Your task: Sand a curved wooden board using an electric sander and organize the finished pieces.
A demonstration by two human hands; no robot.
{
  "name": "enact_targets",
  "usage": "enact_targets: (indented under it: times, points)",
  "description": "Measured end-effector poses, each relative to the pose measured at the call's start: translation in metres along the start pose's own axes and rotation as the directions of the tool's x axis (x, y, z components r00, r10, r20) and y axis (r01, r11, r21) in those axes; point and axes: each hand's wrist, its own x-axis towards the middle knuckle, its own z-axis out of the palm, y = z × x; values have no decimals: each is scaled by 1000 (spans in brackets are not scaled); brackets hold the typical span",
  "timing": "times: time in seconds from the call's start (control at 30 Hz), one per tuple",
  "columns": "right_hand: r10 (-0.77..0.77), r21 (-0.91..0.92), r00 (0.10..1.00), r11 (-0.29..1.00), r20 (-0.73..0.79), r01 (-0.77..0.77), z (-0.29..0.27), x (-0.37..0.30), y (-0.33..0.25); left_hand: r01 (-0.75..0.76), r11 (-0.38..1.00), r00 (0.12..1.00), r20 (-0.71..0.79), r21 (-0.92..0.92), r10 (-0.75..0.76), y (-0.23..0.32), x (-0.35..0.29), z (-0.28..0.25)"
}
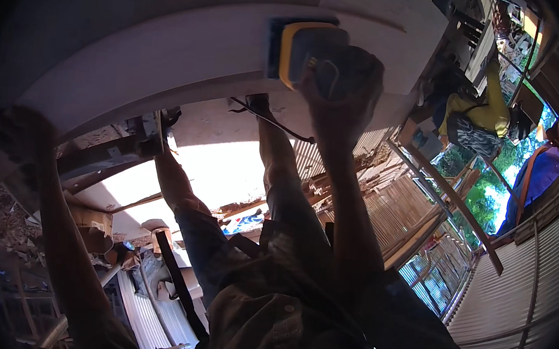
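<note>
A powered hand sander (299, 50), dark with a yellow band, rests its flat pad on a long pale wooden board (170, 49). My right hand (355, 91) is wrapped around the sander's body from the near side; slight blur softens its outline. Over at the board's left end lies my left hand (26, 137), its fingers stretched over the wood in deep shadow. A thin dark cord (274, 121) hangs beneath the board's near edge, by my leg.
Another flat pale panel (382, 13) adjoins the board at the back. Below its near edge are my legs and sunlit ground (217, 162). Scrap wood and debris (95, 241) lie lower left. A person in yellow clothing (494, 114) is at the right, near wooden poles (449, 197) and corrugated sheets (517, 291).
</note>
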Motion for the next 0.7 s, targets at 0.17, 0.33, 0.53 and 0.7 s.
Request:
enact_targets:
  times: [0.17,0.33,0.53,0.7]
  points:
    - [190,182,981,964,43,-194,-26,38,66,366,881,927,36,-300,-373,36,16,-47]
    - [127,141,991,981,30,-130,-1,11,-38,422,795,898,79,-436,-434,42,19,-70]
    - [-205,46,976,978,74,202,31,-41,-148,432,757,885,68,-491,-461,32,17,-57]
    - [-96,27,993,995,62,94,25,-17,-128,445,766,883,85,-465,-461,31,13,-49]
